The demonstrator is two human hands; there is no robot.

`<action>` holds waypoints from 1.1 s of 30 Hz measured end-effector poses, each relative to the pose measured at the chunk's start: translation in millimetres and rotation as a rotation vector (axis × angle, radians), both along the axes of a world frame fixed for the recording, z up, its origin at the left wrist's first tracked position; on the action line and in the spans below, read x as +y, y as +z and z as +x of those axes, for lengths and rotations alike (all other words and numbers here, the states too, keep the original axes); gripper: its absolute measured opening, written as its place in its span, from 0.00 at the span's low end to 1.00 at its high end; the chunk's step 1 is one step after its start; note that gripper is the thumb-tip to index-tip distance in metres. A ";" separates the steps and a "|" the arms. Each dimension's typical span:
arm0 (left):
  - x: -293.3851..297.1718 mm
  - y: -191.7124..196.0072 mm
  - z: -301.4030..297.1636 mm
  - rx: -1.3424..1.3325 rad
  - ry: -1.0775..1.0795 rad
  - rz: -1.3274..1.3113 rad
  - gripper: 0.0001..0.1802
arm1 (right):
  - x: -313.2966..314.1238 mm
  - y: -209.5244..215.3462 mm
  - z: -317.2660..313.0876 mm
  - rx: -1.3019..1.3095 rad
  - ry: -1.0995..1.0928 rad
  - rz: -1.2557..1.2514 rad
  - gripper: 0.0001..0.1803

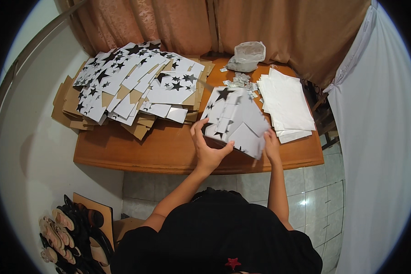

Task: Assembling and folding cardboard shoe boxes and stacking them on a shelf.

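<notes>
Between my hands, over the table's front part, is a white cardboard box [235, 119] printed with black stars. It is tilted, with a flap showing on its right part. My left hand [208, 148] grips its near left edge, thumb on one side and fingers on the other. At the right side, my right hand [271, 147] holds the box's edge, slightly smeared by motion. A big pile of flat star-printed cardboard pieces [171, 89] lies to the left, some showing brown undersides.
On the wooden table [178, 155], white sheets [287, 105] are stacked at the right. Small packets [240, 82] lie behind the box, by a clear plastic bag [247, 57]. Brown curtains [182, 27] hang at the back, a white cloth [370, 114] at the right. Shoes [61, 233] stand at lower left.
</notes>
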State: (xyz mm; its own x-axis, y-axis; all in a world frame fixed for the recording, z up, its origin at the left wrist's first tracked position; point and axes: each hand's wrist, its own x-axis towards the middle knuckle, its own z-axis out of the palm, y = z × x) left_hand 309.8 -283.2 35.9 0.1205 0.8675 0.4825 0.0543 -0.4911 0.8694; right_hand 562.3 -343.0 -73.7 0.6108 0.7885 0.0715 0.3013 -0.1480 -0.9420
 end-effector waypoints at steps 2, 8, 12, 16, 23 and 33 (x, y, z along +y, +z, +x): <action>-2.5 26.7 -0.8 0.089 -0.026 0.173 0.44 | 1.9 3.3 -3.5 0.048 0.047 -0.048 0.29; 7.5 -5.3 20.2 0.595 -0.166 0.672 0.40 | 3.7 64.8 -29.2 0.457 0.193 -0.034 0.30; -0.7 -53.2 42.8 0.701 -0.170 0.718 0.29 | 9.3 73.6 -38.9 0.598 0.144 -0.152 0.34; -21.1 -80.6 63.6 0.759 -0.129 0.793 0.20 | 22.0 32.3 -30.9 0.575 0.161 -0.270 0.34; -5.1 -90.1 50.2 0.690 -0.089 0.360 0.28 | 34.9 -9.2 3.7 0.849 0.216 -0.056 0.13; 96.7 -74.8 7.6 0.972 0.107 -0.042 0.31 | 44.7 -59.6 15.1 0.651 0.149 -0.048 0.23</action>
